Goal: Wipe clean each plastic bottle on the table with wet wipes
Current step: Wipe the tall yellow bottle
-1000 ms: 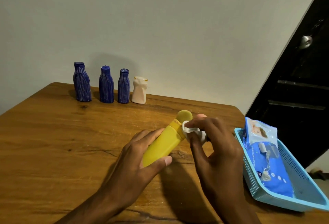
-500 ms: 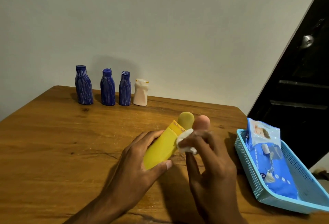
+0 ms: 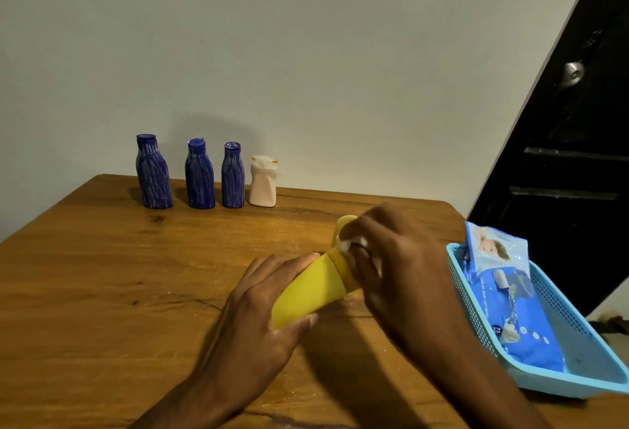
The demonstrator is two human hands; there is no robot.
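While clamped low on its body and rubbed at the neck: smooth yellow plastic bottle (image 3: 315, 287) held tilted just above the wooden surface (image 3: 102, 275), toward the right edge.

Left hand (image 3: 258, 319) wrapped round the lower body, right hand (image 3: 394, 258) pinching a crumpled white wet wipe (image 3: 350, 244) against the neck. Long axis running from near-left up to far-right, rounded cap end pointing at the far right corner. Likely risks: slipping or twisting out of a damp grip under hard rubbing, dropping onto the surface; cap possibly popping open; right elbow nudging the light blue plastic basket (image 3: 578, 377) off the near right corner.
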